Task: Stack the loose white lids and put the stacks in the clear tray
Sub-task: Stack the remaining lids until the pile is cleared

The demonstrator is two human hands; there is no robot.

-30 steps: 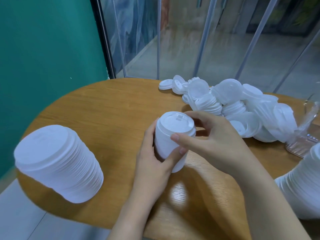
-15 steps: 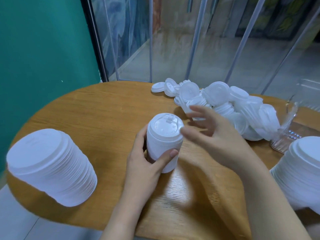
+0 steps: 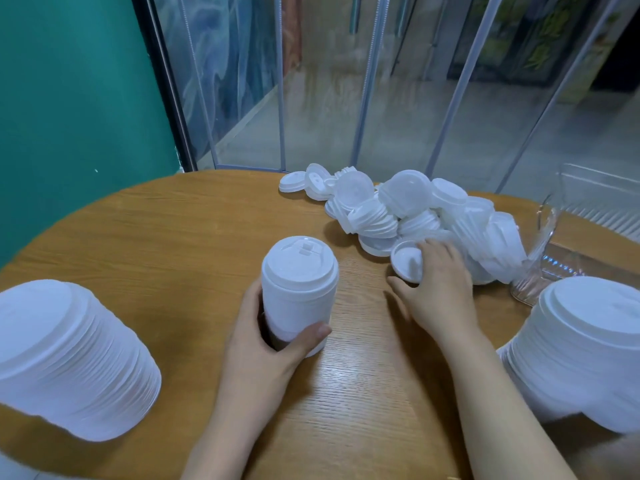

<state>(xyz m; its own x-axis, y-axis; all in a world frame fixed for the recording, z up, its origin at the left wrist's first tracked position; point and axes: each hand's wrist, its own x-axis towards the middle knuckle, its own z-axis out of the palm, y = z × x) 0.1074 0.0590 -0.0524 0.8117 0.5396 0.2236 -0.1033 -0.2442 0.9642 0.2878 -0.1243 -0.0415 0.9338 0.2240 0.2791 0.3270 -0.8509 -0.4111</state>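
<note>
Left hand point(image 3: 263, 344) wrapped round upright lid stack point(image 3: 298, 289) at centre of wooden table point(image 3: 173, 237). Right hand point(image 3: 438, 292) at near edge of loose lid pile point(image 3: 408, 213), fingers curled on single lid point(image 3: 408, 263). Clear tray point(image 3: 550, 268) at far right, just beyond pile.
</note>
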